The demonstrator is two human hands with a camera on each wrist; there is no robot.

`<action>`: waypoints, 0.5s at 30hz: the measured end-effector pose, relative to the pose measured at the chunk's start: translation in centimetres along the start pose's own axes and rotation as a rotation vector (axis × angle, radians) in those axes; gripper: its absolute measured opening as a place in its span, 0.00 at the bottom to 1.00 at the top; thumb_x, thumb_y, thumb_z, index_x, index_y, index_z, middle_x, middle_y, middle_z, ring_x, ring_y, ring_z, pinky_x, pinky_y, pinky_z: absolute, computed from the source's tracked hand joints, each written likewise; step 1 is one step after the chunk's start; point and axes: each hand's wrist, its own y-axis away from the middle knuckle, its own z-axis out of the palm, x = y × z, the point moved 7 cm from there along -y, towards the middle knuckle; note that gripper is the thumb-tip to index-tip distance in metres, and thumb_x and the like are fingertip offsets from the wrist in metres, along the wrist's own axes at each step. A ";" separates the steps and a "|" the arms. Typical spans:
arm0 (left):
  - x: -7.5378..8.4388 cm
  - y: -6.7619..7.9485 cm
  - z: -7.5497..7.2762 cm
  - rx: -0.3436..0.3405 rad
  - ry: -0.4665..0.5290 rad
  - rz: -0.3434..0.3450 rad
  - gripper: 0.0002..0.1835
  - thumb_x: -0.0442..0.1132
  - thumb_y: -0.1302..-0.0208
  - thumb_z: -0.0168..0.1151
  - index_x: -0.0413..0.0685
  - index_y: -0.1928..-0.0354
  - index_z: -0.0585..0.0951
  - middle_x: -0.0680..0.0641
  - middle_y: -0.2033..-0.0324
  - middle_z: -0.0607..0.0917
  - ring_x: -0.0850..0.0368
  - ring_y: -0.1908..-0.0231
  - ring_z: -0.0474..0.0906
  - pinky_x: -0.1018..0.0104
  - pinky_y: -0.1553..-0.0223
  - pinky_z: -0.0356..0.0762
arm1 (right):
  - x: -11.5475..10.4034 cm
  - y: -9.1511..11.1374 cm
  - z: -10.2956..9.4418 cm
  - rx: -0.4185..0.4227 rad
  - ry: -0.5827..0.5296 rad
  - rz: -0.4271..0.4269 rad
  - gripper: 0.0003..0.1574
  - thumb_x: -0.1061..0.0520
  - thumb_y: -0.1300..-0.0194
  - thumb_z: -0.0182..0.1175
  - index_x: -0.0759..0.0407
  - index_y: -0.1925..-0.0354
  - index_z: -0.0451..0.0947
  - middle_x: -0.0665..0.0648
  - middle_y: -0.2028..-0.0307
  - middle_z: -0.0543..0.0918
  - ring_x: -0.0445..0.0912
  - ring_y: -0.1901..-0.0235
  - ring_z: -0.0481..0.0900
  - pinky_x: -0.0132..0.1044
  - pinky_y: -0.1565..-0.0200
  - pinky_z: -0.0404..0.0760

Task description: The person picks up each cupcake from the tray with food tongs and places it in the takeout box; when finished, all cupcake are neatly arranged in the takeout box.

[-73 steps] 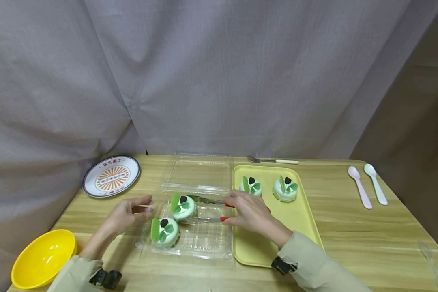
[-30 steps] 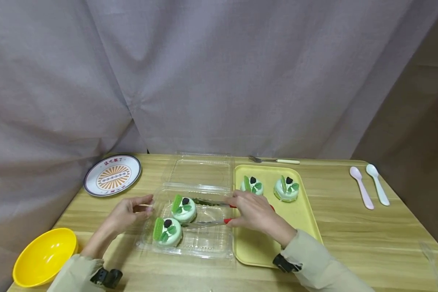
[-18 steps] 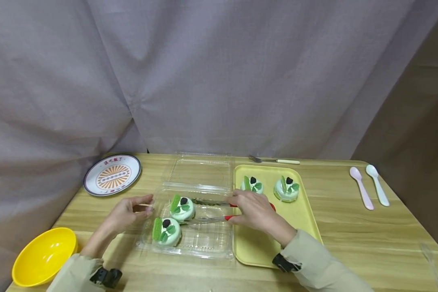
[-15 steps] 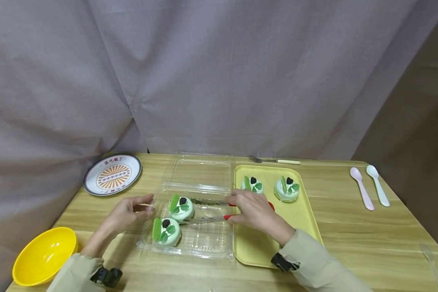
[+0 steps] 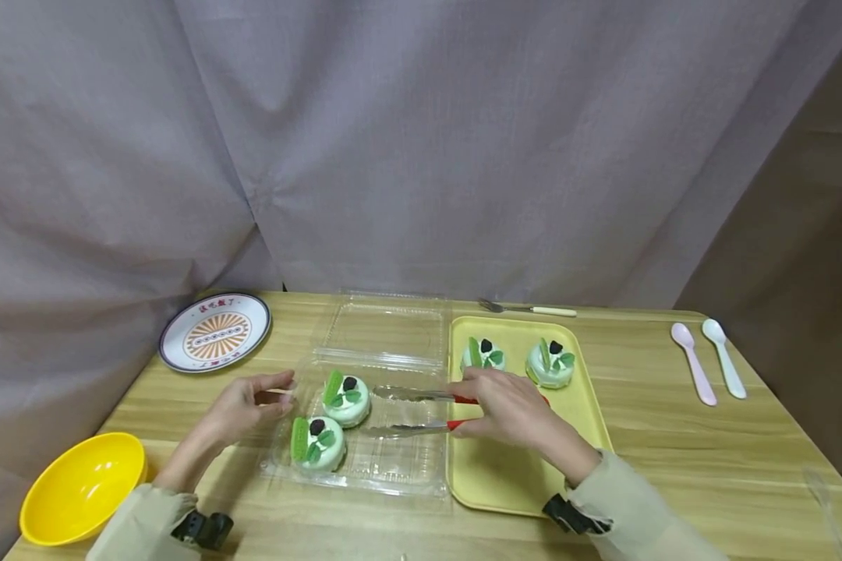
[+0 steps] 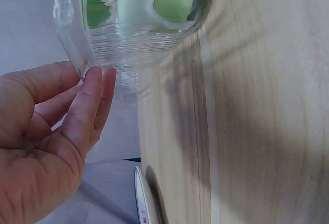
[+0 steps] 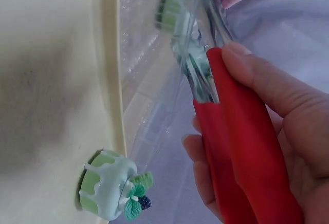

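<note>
My left hand (image 5: pixel 249 409) pinches the left rim of a clear plastic clamshell container (image 5: pixel 400 460) between thumb and fingers, plain in the left wrist view. Two small green cakes stand in the container's left half: a rear cake (image 5: pixel 346 401) and a front cake (image 5: pixel 318 446), each topped with a blackberry and leaves. My right hand (image 5: pixel 512 409) grips red-handled metal tongs (image 5: pixel 414 395) over the container. The tongs' arms are spread, their tips just right of the cakes, with nothing between them. The red handles (image 7: pixel 247 147) fill the right wrist view.
A yellow tray (image 5: pixel 494 475) adjoins the container and bears two more cakes, one partly behind my right hand. The container's lid (image 5: pixel 384 331) lies folded back. A plate (image 5: pixel 216 333), yellow bowl (image 5: pixel 84 489), fork (image 5: pixel 526 309), two spoons (image 5: pixel 695 362) and a clear fork (image 5: pixel 824 506) surround them.
The tongs have come off the rear cake and moved right with my right hand. That cake has shifted slightly left and stays in the container. My left hand keeps its place at the rim.
</note>
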 end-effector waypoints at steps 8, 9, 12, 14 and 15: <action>0.1 0.0 0.1 0.001 0.013 -0.014 0.30 0.25 0.38 0.60 0.19 0.37 0.64 0.22 0.44 0.76 0.34 0.48 0.80 0.79 0.57 0.82 | -1.9 0.2 0.7 -0.047 -0.066 -0.116 0.25 0.47 0.53 0.76 0.47 0.54 0.87 0.45 0.68 0.82 0.33 0.76 0.65 0.26 0.81 0.61; 0.1 0.0 0.1 0.000 0.012 -0.009 0.30 0.25 0.38 0.60 0.18 0.37 0.64 0.22 0.44 0.76 0.34 0.49 0.80 0.79 0.57 0.83 | -2.1 0.2 0.8 -0.049 -0.064 -0.127 0.24 0.47 0.53 0.76 0.47 0.54 0.87 0.45 0.66 0.83 0.32 0.76 0.65 0.26 0.81 0.61; 0.1 0.0 0.1 0.002 0.009 -0.006 0.30 0.25 0.39 0.60 0.18 0.37 0.64 0.22 0.45 0.76 0.34 0.49 0.81 0.78 0.57 0.83 | -2.6 0.2 1.2 -0.052 -0.058 -0.139 0.25 0.45 0.54 0.76 0.46 0.54 0.87 0.44 0.67 0.83 0.32 0.76 0.66 0.27 0.81 0.61; 0.1 0.0 0.0 0.003 0.000 -0.005 0.30 0.25 0.39 0.60 0.18 0.37 0.63 0.22 0.45 0.76 0.34 0.49 0.81 0.78 0.58 0.83 | -2.8 0.2 1.5 -0.056 -0.060 -0.137 0.26 0.45 0.54 0.76 0.46 0.54 0.87 0.43 0.70 0.81 0.33 0.77 0.65 0.27 0.81 0.60; 0.1 0.0 0.0 0.003 -0.001 -0.006 0.30 0.25 0.39 0.60 0.18 0.37 0.63 0.22 0.45 0.76 0.34 0.49 0.81 0.78 0.57 0.83 | -3.0 0.2 1.6 -0.057 -0.061 -0.134 0.26 0.44 0.55 0.76 0.46 0.54 0.87 0.43 0.71 0.80 0.33 0.77 0.64 0.27 0.81 0.60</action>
